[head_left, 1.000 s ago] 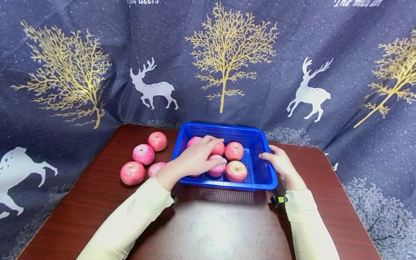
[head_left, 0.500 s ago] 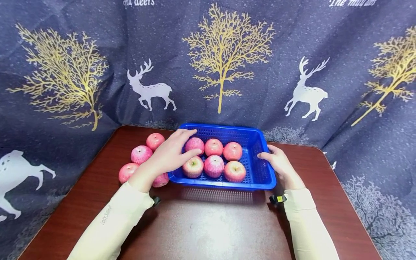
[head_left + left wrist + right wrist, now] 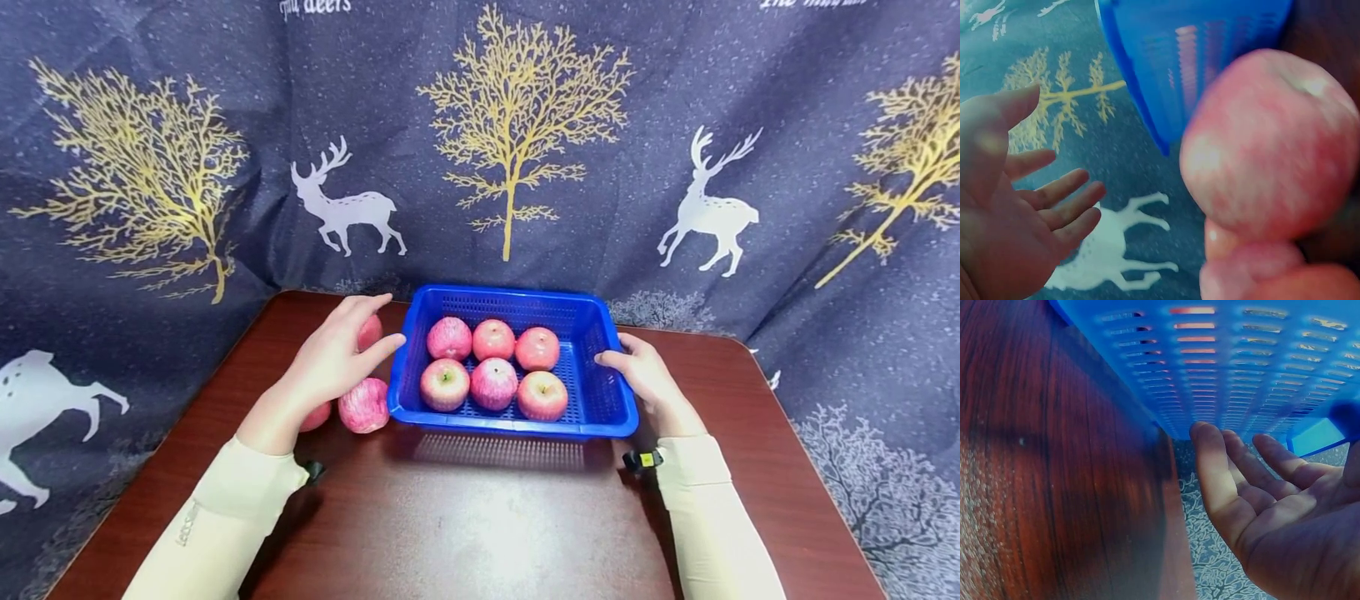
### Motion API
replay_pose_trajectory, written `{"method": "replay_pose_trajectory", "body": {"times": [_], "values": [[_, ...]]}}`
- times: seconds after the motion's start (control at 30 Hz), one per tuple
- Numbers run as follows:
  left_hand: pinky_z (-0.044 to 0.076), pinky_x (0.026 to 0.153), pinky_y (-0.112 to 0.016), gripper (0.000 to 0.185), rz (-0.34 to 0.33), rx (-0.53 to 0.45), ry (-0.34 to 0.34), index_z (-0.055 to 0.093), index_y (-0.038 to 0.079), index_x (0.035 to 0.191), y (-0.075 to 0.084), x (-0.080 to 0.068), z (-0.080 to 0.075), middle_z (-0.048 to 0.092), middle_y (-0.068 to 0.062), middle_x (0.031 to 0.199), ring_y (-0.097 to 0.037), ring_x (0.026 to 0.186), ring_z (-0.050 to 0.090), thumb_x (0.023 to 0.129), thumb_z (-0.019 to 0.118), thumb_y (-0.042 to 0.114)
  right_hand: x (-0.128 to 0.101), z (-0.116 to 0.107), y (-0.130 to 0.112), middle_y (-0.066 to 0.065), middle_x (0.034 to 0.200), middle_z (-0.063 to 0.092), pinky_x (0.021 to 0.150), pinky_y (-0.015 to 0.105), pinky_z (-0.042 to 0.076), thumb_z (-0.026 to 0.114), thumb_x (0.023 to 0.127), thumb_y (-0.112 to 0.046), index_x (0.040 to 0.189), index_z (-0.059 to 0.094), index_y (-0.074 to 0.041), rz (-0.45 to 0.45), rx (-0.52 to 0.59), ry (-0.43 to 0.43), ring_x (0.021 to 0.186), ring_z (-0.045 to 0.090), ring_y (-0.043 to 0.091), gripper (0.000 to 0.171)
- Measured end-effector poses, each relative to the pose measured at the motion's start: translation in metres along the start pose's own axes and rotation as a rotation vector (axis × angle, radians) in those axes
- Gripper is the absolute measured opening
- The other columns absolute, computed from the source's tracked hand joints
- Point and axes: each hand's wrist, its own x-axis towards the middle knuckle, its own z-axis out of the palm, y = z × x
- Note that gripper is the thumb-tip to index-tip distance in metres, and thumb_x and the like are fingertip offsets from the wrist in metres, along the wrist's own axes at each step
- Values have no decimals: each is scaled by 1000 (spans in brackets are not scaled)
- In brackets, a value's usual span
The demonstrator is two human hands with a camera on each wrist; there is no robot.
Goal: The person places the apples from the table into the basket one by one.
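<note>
Moved: the left hand [image 3: 330, 360] has left the basket [image 3: 600, 400] and come out past its left wall, now over the loose apples [image 3: 363, 406] on the table [image 3: 480, 517].
Left hand: fingers spread and straight, palm down, holding nothing; the apples lie just beneath it.
Right hand [image 3: 645, 375]: at the basket's right wall, fingers loosely extended against the outside, thumb at the rim.
Basket: far-centre on the table, six apples [image 3: 492, 383] inside in two rows of three.
Behind: deer-print cloth [image 3: 517, 142].

Blue slotted basket [image 3: 600, 400] holds six pink apples [image 3: 492, 383] in two rows.
</note>
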Motion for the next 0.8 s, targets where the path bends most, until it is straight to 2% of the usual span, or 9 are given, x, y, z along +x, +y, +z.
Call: {"method": "replay_pose_trajectory", "body": {"times": [0.17,0.37,0.5,0.63,0.8], "values": [[43,119,-65,73,-7,5,36,52,10,165,-17,-11,-4,56,-18,158,-40,147,53,105,76,44,0,-1,0,32,134,72,79,44,67,73,104,-22,152,58,4,-3,3,-2,97,80,31,57],[44,117,-67,71,-44,11,35,54,13,164,-32,-24,-4,58,-16,155,-39,144,53,105,76,46,0,-1,0,32,135,72,79,42,67,73,104,-23,152,58,4,-1,-1,2,97,80,31,57],[45,114,-66,68,-16,42,78,56,15,163,-39,-34,-2,61,-17,149,-39,141,54,104,79,40,0,-1,-1,31,133,72,77,41,67,74,103,-21,152,59,4,2,17,2,93,80,27,57],[44,112,-66,70,-10,66,115,56,10,162,-48,-44,0,61,-19,146,-41,140,52,102,82,34,1,-1,0,30,132,73,77,40,66,74,102,-21,151,59,4,2,15,0,93,80,26,57],[45,108,-69,73,-64,89,95,55,4,159,-58,-56,2,56,-23,148,-44,140,49,100,83,36,1,-2,0,30,133,72,79,43,67,74,102,-23,150,60,3,10,-8,-2,96,80,29,56]]}}
